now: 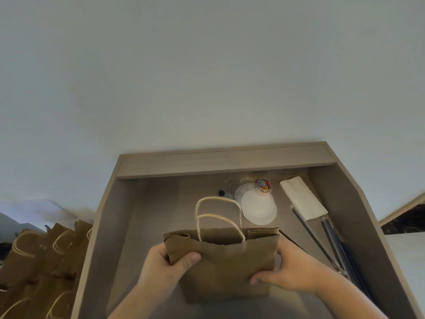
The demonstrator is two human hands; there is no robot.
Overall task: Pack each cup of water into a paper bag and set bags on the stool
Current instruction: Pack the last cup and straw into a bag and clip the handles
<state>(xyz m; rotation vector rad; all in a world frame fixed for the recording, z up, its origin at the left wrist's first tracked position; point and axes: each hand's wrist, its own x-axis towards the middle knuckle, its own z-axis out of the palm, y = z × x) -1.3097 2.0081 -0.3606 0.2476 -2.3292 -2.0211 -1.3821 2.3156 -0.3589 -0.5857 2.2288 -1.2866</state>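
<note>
- The left hand [165, 270] and right hand [296, 270] reach in from the bottom edge, bare forearms angled inward toward each other.
- Between them is a brown paper bag [225, 270], held upright over the near part of the table [161, 203].
- The left hand grips the bag's upper left corner, with the thumb pressed flat on the front face and the fingers [158, 250] curled round behind the edge.
- The right hand grasps the lower right side, thumb on the front and fingers wrapped behind.
- The bag's front face is plain brown; its side folds are rolled in at the top corners. Whether a cup is inside cannot be seen.
- Two cream twisted-paper handles [216, 198] stand up from the bag's mouth, one loop behind the other.
- Just beyond the handles lies a round white lid [258, 210], overlapping another disc behind it.
- Touching the lid's far edge is a small clear jar [264, 186] of coloured paper clips.
- Left of the jar are faint clear plastic cups [230, 184], too blurred to count.
- To the right a folded white napkin [303, 199] lies slanted, with dark straws [334, 242] running from under it toward the near right.
- The table has raised wooden walls at the back and sides.
- Left of the table stands a row of brown bags [39, 261] with cream handles; what they stand on is hidden.
</note>
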